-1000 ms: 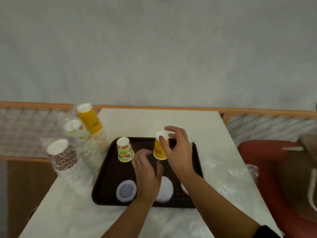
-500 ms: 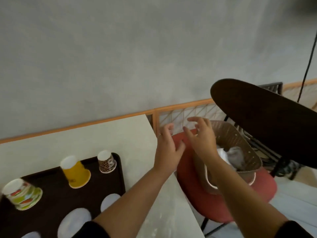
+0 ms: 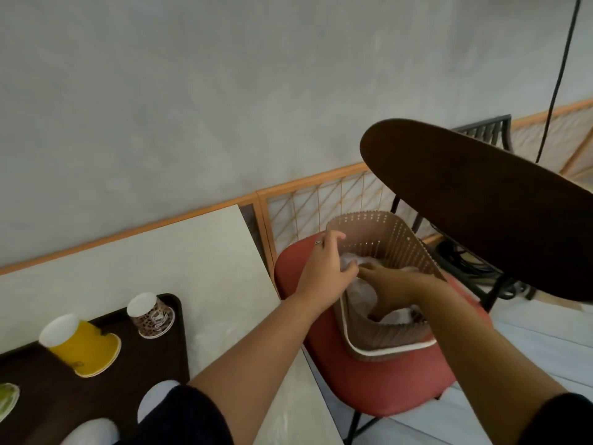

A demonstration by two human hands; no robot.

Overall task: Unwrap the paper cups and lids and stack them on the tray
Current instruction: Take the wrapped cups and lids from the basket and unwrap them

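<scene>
A dark brown tray [image 3: 173, 348] lies on the white table at the lower left. On it stand three upside-down paper cups: a yellow cup [image 3: 81, 345], a leopard-print cup [image 3: 150, 316] and a green cup [image 3: 6, 401] cut off by the left edge. White lids [image 3: 157, 399] lie on the tray's near part. My left hand [image 3: 325, 268] hovers at the near-left rim of a brown perforated basket [image 3: 385, 232], fingers loosely curved. My right hand [image 3: 390, 289] reaches down into the basket among white crumpled plastic wrapping [image 3: 356, 261]; its fingertips are hidden.
The basket sits on a red chair [image 3: 385, 387] right of the table [image 3: 160, 261]. A dark oval tabletop [image 3: 481, 203] overhangs the basket at the right. An orange-framed lattice rail [image 3: 321, 200] runs along the grey wall behind.
My view swung right from the tray to the chair. Both hands left the cups, moved over the basket, and the right hand has dropped inside it.
</scene>
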